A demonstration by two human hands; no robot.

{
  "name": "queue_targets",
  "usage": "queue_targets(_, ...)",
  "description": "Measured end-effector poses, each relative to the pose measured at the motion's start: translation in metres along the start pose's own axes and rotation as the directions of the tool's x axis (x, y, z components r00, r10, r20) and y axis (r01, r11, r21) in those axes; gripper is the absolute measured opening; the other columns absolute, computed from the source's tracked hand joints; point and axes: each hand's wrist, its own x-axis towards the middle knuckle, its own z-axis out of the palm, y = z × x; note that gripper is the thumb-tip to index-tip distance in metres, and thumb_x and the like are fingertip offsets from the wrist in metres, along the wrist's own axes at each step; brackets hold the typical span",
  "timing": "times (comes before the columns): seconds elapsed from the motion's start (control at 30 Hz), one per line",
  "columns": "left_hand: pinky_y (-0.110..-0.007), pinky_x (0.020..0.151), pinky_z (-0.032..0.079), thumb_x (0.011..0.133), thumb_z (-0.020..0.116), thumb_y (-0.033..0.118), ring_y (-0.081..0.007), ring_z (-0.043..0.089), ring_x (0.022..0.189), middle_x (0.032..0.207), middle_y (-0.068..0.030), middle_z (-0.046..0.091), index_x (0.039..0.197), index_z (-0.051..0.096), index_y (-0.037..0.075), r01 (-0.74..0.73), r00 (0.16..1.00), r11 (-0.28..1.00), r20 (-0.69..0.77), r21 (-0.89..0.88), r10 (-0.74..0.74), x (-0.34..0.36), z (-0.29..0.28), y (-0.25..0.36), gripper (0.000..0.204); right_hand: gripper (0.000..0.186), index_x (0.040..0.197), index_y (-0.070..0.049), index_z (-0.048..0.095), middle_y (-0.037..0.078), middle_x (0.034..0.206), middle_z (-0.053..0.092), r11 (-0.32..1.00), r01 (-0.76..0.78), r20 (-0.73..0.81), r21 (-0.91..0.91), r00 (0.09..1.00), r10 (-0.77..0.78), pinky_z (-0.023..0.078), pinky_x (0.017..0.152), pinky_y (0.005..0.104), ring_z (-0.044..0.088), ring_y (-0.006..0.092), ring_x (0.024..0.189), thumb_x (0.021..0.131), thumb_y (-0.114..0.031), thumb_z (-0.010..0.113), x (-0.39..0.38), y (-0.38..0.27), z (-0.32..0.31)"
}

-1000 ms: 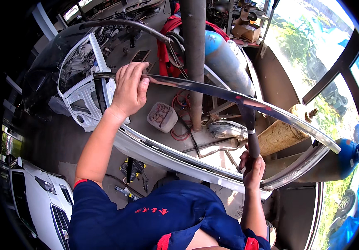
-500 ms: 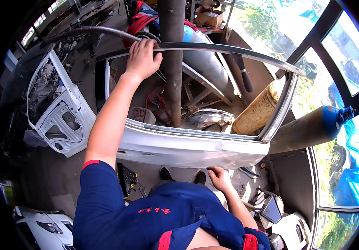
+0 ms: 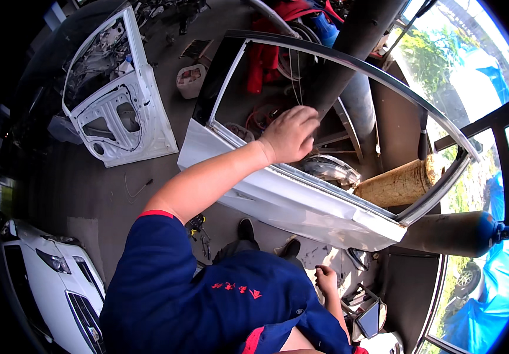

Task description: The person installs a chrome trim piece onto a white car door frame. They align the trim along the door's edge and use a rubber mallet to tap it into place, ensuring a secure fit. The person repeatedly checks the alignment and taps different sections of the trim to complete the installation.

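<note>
A white car door (image 3: 325, 203) with a bare window frame stands upright in front of me, its black-edged upper rail arching over the opening. My left hand (image 3: 290, 135) hangs over the lower part of that window opening, its fingers loosely bent and apart from the upper rail. Nothing shows in it; whether it touches the sill cannot be made out. Low at my right side, below the door, my right hand (image 3: 326, 279) is closed with curled fingers. What it holds, if anything, is hidden.
Another white door shell (image 3: 118, 118) stands at the left. Behind the door are a dark post (image 3: 354, 53), a rusty yellow cylinder (image 3: 405, 183) and a blue-topped cylinder (image 3: 449, 233). A white car front (image 3: 53, 283) is at lower left. Windows line the right.
My left hand has left the upper rail and come down over the window opening. The view has turned, so the door sits tilted and farther right. My right hand stays low and curled.
</note>
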Motion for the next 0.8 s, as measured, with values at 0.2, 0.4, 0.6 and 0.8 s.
queue_targets(0.2,-0.047,0.104,0.049,0.087,0.06,0.021,-0.0364,0.059,0.124,0.13,-0.0179,0.062,0.123,0.066,0.004,0.646,0.121,0.654,0.794,0.393,-0.596,-0.35,0.005,0.068,0.04,0.027,0.116,0.0,0.071,0.005,0.078,0.067,0.961,0.11,0.234,-0.255,0.971,-0.049,0.05,0.054,0.0274,0.06,0.0118,0.059,0.099,-0.016,0.06,0.031,-0.018,-0.021)
queue_targets(0.4,-0.047,0.087,0.056,0.093,0.056,0.027,-0.0386,0.07,0.1,0.105,-0.023,0.073,0.104,0.073,-0.002,0.765,-0.567,-0.45,0.151,0.461,-0.81,-0.617,-0.096,0.273,0.035,0.024,0.107,-0.001,0.075,0.007,0.084,0.073,0.547,0.592,0.65,-0.592,0.752,-0.109,0.053,0.062,0.0303,0.065,0.0136,0.066,0.095,-0.018,0.064,0.148,-0.011,-0.042)
queue_targets(0.6,-0.044,0.071,0.055,0.097,0.049,0.025,-0.0325,0.07,0.078,0.083,-0.0226,0.071,0.093,0.069,-0.001,0.569,-0.817,-0.795,-0.029,-0.212,-0.576,-0.738,-0.023,0.511,0.033,0.026,0.091,-0.004,0.077,0.005,0.071,0.067,0.521,0.583,0.703,-0.623,0.71,0.046,0.05,0.053,0.0306,0.059,0.0131,0.057,0.092,-0.024,0.059,0.163,-0.13,0.087)
queue_targets(0.8,-0.039,0.082,0.052,0.089,0.06,0.019,-0.0226,0.068,0.093,0.093,-0.0136,0.075,0.103,0.074,0.005,0.586,-0.652,-0.762,0.397,-0.277,-0.646,-0.666,0.062,0.502,0.024,0.029,0.117,-0.003,0.069,0.004,0.082,0.067,0.651,0.64,0.839,-0.408,0.544,-0.009,0.05,0.056,0.0276,0.059,0.0115,0.064,0.098,-0.022,0.06,0.054,-0.216,0.266)
